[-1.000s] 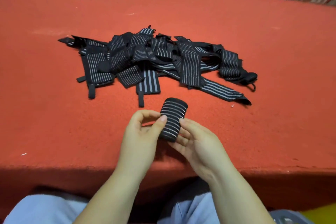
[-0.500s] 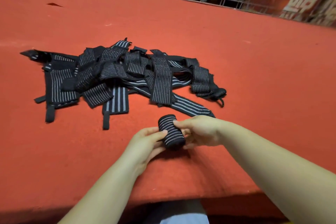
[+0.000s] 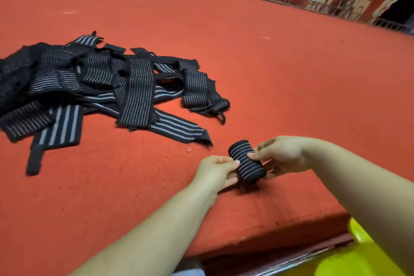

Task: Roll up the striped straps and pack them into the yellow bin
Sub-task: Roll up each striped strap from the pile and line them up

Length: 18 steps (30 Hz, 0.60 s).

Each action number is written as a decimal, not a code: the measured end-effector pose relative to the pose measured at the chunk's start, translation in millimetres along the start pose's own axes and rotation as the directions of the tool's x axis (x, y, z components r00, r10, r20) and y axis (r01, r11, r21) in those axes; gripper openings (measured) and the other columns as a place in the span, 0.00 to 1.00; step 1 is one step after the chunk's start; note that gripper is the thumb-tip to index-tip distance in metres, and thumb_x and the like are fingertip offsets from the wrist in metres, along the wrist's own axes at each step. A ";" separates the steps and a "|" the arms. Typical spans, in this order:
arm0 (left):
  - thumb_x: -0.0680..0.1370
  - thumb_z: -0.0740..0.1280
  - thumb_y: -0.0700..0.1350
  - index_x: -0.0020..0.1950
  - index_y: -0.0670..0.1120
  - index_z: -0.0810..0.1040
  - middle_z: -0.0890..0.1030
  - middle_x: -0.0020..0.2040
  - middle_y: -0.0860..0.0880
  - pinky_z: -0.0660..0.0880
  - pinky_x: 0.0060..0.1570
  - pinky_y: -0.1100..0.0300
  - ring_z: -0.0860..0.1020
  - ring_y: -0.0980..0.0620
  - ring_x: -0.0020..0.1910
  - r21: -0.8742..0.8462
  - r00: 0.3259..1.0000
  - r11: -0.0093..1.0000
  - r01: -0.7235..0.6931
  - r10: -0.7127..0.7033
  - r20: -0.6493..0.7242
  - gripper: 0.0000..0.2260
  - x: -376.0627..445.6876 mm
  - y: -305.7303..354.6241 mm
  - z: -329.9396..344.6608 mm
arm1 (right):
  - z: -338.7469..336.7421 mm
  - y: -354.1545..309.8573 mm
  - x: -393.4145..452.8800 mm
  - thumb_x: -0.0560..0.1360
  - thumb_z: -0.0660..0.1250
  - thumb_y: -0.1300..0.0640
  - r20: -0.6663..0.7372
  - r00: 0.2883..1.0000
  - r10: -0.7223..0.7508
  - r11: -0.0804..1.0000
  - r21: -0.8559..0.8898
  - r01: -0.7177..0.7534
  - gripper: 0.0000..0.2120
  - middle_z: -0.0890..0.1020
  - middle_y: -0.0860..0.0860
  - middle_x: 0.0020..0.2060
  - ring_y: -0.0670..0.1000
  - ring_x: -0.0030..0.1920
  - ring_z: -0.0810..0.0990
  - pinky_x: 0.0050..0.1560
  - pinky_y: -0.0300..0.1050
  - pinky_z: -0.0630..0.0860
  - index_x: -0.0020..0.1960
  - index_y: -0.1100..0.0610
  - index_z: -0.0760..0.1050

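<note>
A tightly rolled striped strap [image 3: 247,162] sits tilted near loose black straps [image 3: 94,87].

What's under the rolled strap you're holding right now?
Fingers of both hands, the left hand and right hand, curl beneath the rolled strap, with the red table surface and the roll's shadow below. The roll hides its own underside.

The rolled strap [image 3: 246,164] sat right of the strap pile [image 3: 105,87], with the bin [image 3: 358,255] nearer, further right.
</note>
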State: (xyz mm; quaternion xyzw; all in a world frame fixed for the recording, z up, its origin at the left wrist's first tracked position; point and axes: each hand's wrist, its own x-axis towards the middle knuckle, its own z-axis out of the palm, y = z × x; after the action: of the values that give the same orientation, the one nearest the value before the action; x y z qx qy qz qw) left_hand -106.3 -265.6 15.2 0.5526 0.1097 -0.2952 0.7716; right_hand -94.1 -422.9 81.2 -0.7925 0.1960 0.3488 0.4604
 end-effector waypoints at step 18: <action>0.77 0.65 0.38 0.57 0.43 0.77 0.76 0.37 0.49 0.77 0.46 0.56 0.74 0.53 0.36 0.371 0.996 0.924 -0.091 0.086 0.031 0.10 20.4 -13.7 36.3 | -31.6 14.1 -0.4 0.71 0.73 0.53 -0.341 0.932 -0.120 0.893 -0.448 -0.049 0.16 0.80 0.51 0.46 0.49 0.44 0.76 0.46 0.43 0.75 0.57 0.56 0.76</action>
State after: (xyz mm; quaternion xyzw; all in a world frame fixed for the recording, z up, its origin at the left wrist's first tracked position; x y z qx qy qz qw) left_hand -103.5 -308.7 7.5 0.6912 0.0212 -0.2796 0.6661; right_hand -91.5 -457.4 83.6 -0.9309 0.1763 0.2248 0.2278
